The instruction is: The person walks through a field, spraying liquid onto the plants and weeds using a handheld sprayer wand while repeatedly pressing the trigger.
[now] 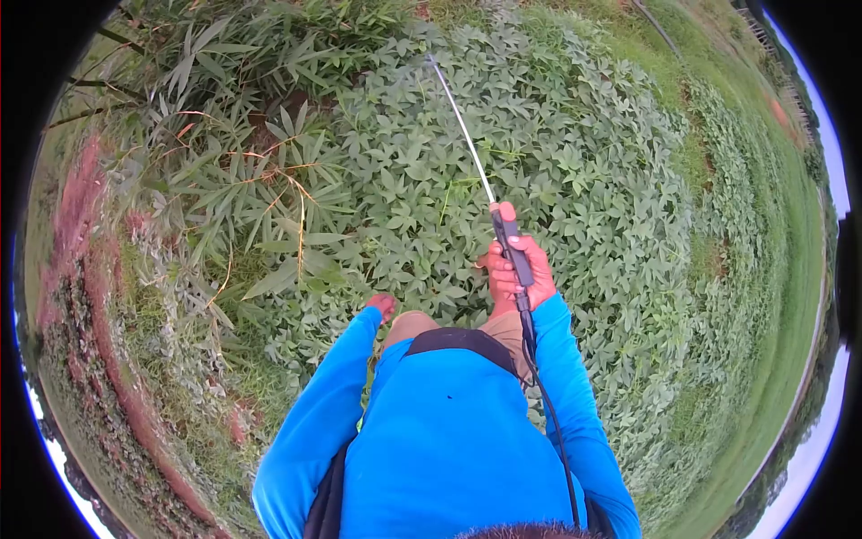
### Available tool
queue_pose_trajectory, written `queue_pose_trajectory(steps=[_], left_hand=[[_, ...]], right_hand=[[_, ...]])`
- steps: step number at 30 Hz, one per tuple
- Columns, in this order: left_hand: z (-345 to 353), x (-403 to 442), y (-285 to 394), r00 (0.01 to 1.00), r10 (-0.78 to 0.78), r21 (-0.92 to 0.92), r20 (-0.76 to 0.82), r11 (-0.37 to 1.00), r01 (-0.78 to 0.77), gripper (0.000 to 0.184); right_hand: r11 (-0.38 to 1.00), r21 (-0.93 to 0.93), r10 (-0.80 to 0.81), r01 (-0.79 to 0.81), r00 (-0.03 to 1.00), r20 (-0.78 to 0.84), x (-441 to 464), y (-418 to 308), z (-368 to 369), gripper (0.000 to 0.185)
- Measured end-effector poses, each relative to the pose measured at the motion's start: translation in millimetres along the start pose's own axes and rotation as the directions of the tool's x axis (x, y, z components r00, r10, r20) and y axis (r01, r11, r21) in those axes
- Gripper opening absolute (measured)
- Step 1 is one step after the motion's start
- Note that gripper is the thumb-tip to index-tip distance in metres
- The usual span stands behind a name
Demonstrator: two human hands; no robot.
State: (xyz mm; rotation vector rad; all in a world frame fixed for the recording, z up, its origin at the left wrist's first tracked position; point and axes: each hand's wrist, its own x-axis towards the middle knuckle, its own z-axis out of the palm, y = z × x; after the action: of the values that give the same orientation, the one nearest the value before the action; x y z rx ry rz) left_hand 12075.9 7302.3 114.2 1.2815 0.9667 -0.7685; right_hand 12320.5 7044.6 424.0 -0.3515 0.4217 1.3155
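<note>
My right hand (530, 272) is wrapped round the dark handle of a spray wand (467, 141) with an orange-red part at its top. The wand's thin metal tube reaches forward and slightly left over the green leaves (575, 153). From the bottom of the handle a black hose (549, 404) runs back along my right arm. My left hand (383, 306) hangs low beside my left thigh, away from the wand. It looks small and partly curled, and whether it holds anything cannot be made out.
Long-leaved bamboo-like shoots (269, 171) with dry yellow twigs rise at the front left. Reddish bare soil (117, 359) runs along the far left. Grass (772, 359) and further low plants spread to the right. A dark pipe-like line (658, 27) lies at the upper right.
</note>
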Motion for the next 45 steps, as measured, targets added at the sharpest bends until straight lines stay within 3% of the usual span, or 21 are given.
queue_pose_trajectory(steps=[2, 4, 6, 9, 11, 12, 14, 16, 17, 20, 25, 27, 28, 31, 36, 39, 41, 45], left_hand=[[1.2, 24.7, 1.0, 1.0, -0.005, -0.076, 0.018, 0.997, 0.006, 0.019], [5.5, 53.4, 10.5, 0.971, -0.224, -0.156, -0.083, 0.965, 0.209, 0.019], [8.5, 81.5, 26.3, 0.959, -0.28, -0.275, -0.051, 0.927, 0.256, 0.017], [2.9, 201.6, -4.7, 0.973, -0.075, 0.084, -0.218, 0.992, 0.096, 0.019], [20.2, 176.7, 78.3, 0.952, -0.156, 0.027, -0.262, 0.985, 0.168, 0.015], [32.4, 147.8, 136.9, 0.939, -0.195, -0.004, -0.283, 0.979, 0.202, 0.013], [34.7, 133.8, 210.0, 0.945, -0.225, 0.081, -0.236, 0.965, 0.25, 0.018], [45.7, 118.9, 306.1, 0.967, 0.0, -0.072, -0.255, 0.997, -0.019, 0.022], [46.7, 116.9, 345.5, 0.957, 0.062, -0.045, -0.285, 0.996, -0.078, 0.023], [48.3, 120.1, 401.1, 0.938, 0.097, -0.024, -0.333, 0.994, -0.111, 0.025], [56.8, 119.1, 429.7, 0.929, 0.068, 0.083, -0.363, 0.996, -0.04, 0.03], [71.3, 124.8, 427.6, 0.894, 0.226, 0.206, -0.385, 0.966, -0.156, 0.025], [76.9, 130.3, 428.0, 0.892, 0.226, 0.199, -0.392, 0.967, -0.157, 0.025], [106.7, 147.1, 444.6, 0.94, 0.043, 0.327, -0.339, 0.942, 0.074, 0.028], [152.7, 223.4, 471.9, 0.967, -0.124, 0.288, -0.221, 0.939, 0.187, 0.024], [182.1, 291.2, 499.3, 0.979, -0.059, 0.307, -0.197, 0.944, 0.119, 0.022], [207.8, 333.6, 524.5, 0.991, 0.014, 0.105, -0.136, 0.995, 0.0, 0.021], [286.9, 381.2, 597.0, 0.994, 0.105, -0.037, -0.035, 0.994, -0.107, 0.024]], right_hand=[[0.99, 0.075, -0.116, 0.117, 0.993, -0.015, 3.5, -40.2, -9.7, 0.025], [0.982, 0.094, -0.164, 0.164, 0.986, -0.009, 5.8, -86.6, -24.2, 0.027], [0.964, 0.142, -0.222, 0.223, 0.975, -0.018, 6.4, -146.3, -39.0, 0.028], [0.929, 0.147, -0.345, 0.34, 0.938, 0.012, 16.3, -251.0, -61.6, 0.028], [0.875, 0.198, -0.434, 0.442, 0.897, -0.086, 8.5, -300.9, -77.0, 0.028], [0.874, 0.191, -0.447, 0.447, 0.893, -0.049, 15.2, -344.3, -78.0, 0.028], [0.857, 0.096, -0.49, 0.506, 0.859, -0.149, 12.8, -379.7, -94.7, 0.027], [0.849, 0.123, -0.501, 0.513, 0.857, -0.121, 16.1, -417.7, -99.9, 0.027], [0.846, 0.107, -0.509, 0.521, 0.852, -0.124, 17.7, -432.6, -103.6, 0.026], [0.863, 0.059, -0.491, 0.502, 0.86, -0.139, 12.3, -459.7, -105.3, 0.025], [0.933, 0.103, -0.337, 0.344, 0.938, -0.077, 7.0, -478.0, -103.0, 0.023], [0.96, 0.113, -0.248, 0.257, 0.965, -0.086, 5.9, -476.5, -102.5, 0.023], [0.97, 0.102, -0.213, 0.221, 0.974, -0.081, 3.2, -475.0, -101.6, 0.022], [0.984, 0.068, -0.158, 0.167, 0.98, -0.119, -4.6, -472.7, -106.1, 0.021], [0.996, 0.092, 0.003, 0.01, 0.99, -0.144, -39.1, -499.6, -129.7, 0.021], [0.999, 0.015, 0.034, -0.031, 0.96, -0.278, -77.0, -526.7, -140.9, 0.021], [0.998, -0.037, 0.041, -0.059, 0.926, -0.374, -101.1, -549.6, -143.1, 0.021], [0.992, 0.0, 0.107, -0.126, 0.839, -0.533, -125.8, -608.1, -140.3, 0.02]])
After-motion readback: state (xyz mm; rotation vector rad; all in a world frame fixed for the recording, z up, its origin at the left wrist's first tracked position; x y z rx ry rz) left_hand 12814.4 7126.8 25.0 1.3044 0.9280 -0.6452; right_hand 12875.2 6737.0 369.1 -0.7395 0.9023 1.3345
